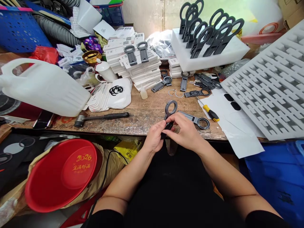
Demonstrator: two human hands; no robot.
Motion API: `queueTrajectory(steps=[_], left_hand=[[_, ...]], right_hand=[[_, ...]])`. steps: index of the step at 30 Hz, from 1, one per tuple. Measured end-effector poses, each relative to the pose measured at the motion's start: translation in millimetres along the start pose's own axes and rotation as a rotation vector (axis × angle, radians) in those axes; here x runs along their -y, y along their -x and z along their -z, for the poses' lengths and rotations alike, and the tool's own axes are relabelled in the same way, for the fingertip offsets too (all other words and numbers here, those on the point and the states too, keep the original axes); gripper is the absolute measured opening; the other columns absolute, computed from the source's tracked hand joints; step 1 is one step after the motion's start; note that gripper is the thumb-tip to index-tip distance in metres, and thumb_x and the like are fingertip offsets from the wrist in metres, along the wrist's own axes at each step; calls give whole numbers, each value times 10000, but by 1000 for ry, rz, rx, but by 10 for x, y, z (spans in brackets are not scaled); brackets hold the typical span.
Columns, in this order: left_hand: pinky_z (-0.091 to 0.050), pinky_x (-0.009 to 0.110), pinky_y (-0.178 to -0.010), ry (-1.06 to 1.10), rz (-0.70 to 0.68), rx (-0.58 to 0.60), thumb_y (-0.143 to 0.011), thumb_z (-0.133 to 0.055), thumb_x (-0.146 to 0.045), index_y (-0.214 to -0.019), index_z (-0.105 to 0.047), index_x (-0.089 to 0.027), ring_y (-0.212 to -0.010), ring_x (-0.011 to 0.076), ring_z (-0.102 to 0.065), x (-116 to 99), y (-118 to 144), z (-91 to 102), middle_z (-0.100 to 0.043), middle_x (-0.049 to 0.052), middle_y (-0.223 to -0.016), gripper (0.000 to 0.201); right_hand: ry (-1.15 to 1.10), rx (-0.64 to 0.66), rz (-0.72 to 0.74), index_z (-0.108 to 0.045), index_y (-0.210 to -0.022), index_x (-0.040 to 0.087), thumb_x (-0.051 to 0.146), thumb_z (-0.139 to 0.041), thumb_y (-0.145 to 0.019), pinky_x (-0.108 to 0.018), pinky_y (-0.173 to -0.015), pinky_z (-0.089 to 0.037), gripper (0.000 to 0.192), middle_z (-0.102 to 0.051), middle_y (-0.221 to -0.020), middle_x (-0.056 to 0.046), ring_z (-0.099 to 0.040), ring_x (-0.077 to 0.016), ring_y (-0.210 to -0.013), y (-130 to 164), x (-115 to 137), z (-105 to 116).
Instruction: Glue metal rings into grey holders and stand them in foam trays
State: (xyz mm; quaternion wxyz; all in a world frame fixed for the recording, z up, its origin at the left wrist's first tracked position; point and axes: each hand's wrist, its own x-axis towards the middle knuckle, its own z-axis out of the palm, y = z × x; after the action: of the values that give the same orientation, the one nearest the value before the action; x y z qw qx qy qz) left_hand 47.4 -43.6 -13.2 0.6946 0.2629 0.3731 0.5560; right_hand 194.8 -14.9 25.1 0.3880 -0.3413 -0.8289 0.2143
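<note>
A grey ring-headed holder [169, 114] is held upright just above the near edge of the table [142, 117], its lower end clasped between the left hand [155, 136] and the right hand [186, 133], both grips closed on it. A similar piece [197, 120] lies just beside the right hand, with a yellow-handled screwdriver [210, 112] near.

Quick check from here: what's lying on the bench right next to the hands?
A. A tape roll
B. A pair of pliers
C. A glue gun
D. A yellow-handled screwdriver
D: a screwdriver with a yellow handle lies on the white paper just right of the right hand, while both hands, left hand included, hold a ring-ended part.
</note>
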Motion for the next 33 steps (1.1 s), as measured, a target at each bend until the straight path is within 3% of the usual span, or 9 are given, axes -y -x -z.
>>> queueTrajectory(steps=[4, 8, 12, 15, 20, 23, 26, 30, 33], left_hand=[[-604, 314, -796, 0, -48, -49, -747, -908, -644, -930, -760, -141, -834, 201, -750, -31, -43, -5, -773, 55, -850, 555], [-597, 262, -720, -52, -81, -134, -789, -862, -681, -1012, -761, -136, -712, 130, -697, -248, -168, 100, -716, 13, -778, 598], [-544, 210, -664, -121, -123, -44, -807, -864, -653, -1118, -761, -160, -707, 97, -643, -389, -192, 143, -691, 2, -842, 591], [-503, 199, -666, -145, -141, 1, -840, -841, -639, -1168, -769, -186, -707, 87, -578, -372, -133, 165, -678, 2, -879, 563], [-530, 267, -829, -327, -125, 113, -898, -771, -654, -1141, -794, -206, -887, 168, -632, -223, 9, 257, -727, 47, -1004, 510], [-530, 298, -777, -328, -27, 173, -888, -724, -736, -1032, -792, -182, -873, 201, -645, -131, 83, 256, -745, 72, -997, 576], [-505, 283, -714, -212, 35, 145, -848, -786, -712, -1020, -778, -175, -783, 174, -629, -92, 97, 211, -735, 50, -914, 563], [-533, 322, -906, -193, -64, 76, -812, -859, -638, -1013, -790, -162, -975, 229, -695, -90, 47, 139, -771, 62, -963, 521], [-533, 342, -982, -188, -88, 52, -805, -859, -646, -955, -792, -169, -1040, 248, -708, -84, 25, 85, -790, 61, -977, 505]], right_hand=[[46, -45, 61, -621, -1023, 211, 242, -765, -944, -323, -729, -589, 167, -694, -971, -69, -662, -200, -874, 86, 81, 51], [58, -80, 87, -627, -1032, 217, 206, -691, -1003, -317, -729, -582, 72, -689, -875, -44, -669, -182, -806, 246, 266, -29], [109, -194, 124, -664, -1149, 223, 122, -618, -1020, -367, -822, -607, 169, -720, -988, -87, -695, -213, -916, 281, 377, -64], [119, -190, 146, -693, -1135, 226, 110, -621, -1013, -368, -814, -611, 183, -708, -974, -88, -689, -213, -905, 250, 400, -21], [116, -192, 96, -723, -1124, 226, 129, -630, -1022, -350, -842, -623, 168, -741, -1012, -89, -726, -204, -940, 189, 311, 65], [42, -118, 34, -727, -1101, 221, 162, -665, -1018, -329, -850, -621, 119, -755, -1035, -78, -745, -191, -946, 139, 214, 104], [-19, 11, -14, -709, -1104, 222, 157, -670, -1009, -314, -840, -612, 122, -771, -1060, -62, -752, -182, -940, 107, 164, 127], [23, 101, -97, -672, -1127, 209, 161, -741, -945, -335, -807, -594, 200, -780, -1043, -59, -752, -208, -914, 103, 168, 112], [37, 101, -129, -655, -1081, 203, 158, -771, -917, -329, -788, -584, 205, -777, -1005, -52, -745, -207, -880, 114, 184, 88]])
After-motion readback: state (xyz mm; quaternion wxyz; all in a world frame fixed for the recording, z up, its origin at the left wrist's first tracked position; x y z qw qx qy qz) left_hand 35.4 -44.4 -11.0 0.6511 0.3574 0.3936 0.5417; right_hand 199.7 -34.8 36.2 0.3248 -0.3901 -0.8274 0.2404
